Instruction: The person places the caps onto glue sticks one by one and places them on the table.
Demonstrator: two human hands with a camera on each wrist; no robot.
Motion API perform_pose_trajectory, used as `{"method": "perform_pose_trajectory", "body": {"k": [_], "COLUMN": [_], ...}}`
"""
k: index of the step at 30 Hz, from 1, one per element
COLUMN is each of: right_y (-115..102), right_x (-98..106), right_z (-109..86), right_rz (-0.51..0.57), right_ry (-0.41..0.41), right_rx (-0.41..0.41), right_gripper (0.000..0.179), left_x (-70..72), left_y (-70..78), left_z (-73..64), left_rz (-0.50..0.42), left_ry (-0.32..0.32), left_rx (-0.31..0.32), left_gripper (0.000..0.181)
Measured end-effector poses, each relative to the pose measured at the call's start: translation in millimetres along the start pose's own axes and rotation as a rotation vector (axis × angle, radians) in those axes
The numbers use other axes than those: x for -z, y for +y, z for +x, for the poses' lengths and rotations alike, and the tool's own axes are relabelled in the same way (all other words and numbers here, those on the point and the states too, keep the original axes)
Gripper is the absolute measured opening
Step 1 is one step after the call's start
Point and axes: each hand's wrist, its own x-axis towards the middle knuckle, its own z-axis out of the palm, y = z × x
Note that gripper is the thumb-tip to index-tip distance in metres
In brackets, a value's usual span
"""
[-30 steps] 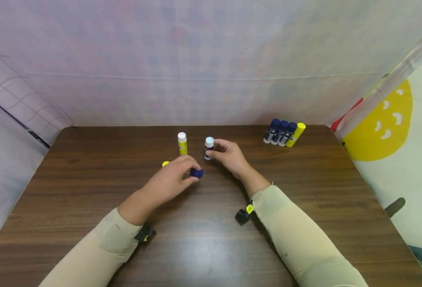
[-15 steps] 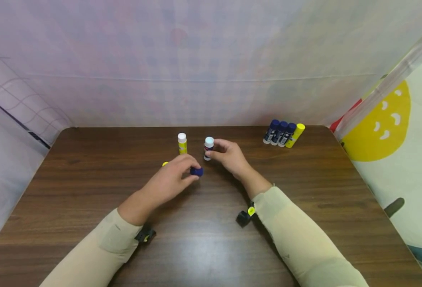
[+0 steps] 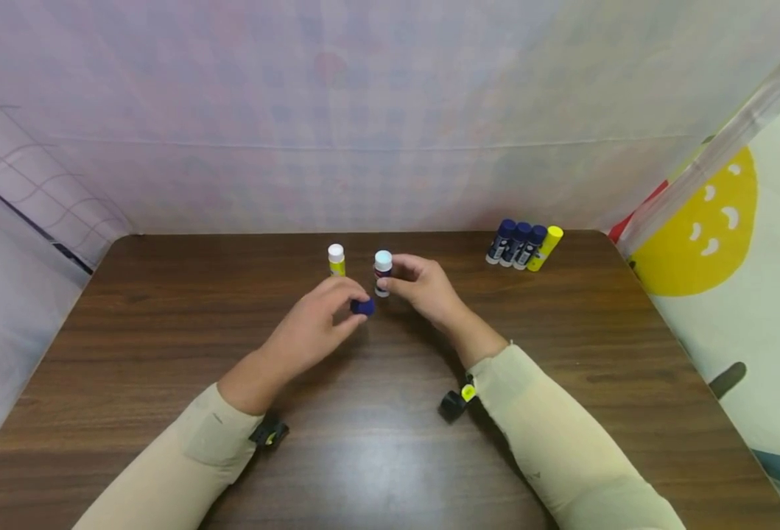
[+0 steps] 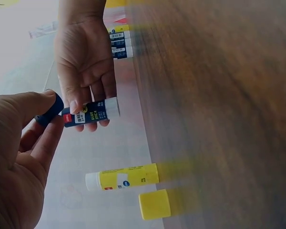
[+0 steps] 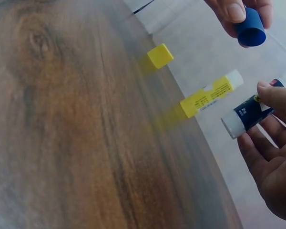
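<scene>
My left hand [image 3: 313, 320] pinches a dark blue cap [image 3: 363, 307] between thumb and fingers, its hollow end showing in the right wrist view. Just right of it, my right hand [image 3: 426, 291] grips an uncapped navy glue stick [image 4: 93, 113] by its body, with the pale top up. In the left wrist view the cap is close to the glue stick's top. An uncapped yellow glue stick [image 5: 207, 98] stands upright behind the left hand, its lower part hidden in the head view. Its yellow cap [image 4: 155, 204] sits on the table, hidden by the left hand in the head view.
Several capped glue sticks [image 3: 521, 245], navy ones and one yellow, stand in a row at the table's back right. The brown wooden table [image 3: 164, 331] ends against a pale curtain [image 3: 336, 132] at the back.
My left hand has moved slightly up and away with the blue cap, nearer the navy glue stick, now covering the yellow cap. The right hand has shifted slightly left with the glue stick.
</scene>
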Motion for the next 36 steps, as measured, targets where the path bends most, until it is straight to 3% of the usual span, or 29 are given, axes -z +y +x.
{"method": "perform_pose_trajectory", "body": {"k": [15, 23, 30, 36], "right_y": [-16.0, -20.6, -24.5, -30.0], "right_x": [4.9, 7.2, 7.8, 8.4], "right_z": [-3.7, -4.4, -6.3, -9.5], "right_rz": [-0.026, -0.031, -0.018, -0.019], "right_ry": [-0.006, -0.007, -0.02, -0.042], "right_rx": [0.012, 0.022, 0.017, 0.038], "right_gripper": [0.032, 0.039, 0.034, 0.033], "left_x": [2.5, 3.2, 1.9, 2.0], "left_y": [2.4, 3.6, 0.5, 1.1], "left_z": [-1.6, -1.3, -1.1, -1.5], "left_rz": [-0.051, -0.061, -0.045, -0.041], "left_ry": [0.11, 0.221, 0.318, 0.361], "left_rx": [-0.026, -0.035, -0.05, -0.083], "left_gripper": [0.025, 0.028, 0.029, 0.03]}}
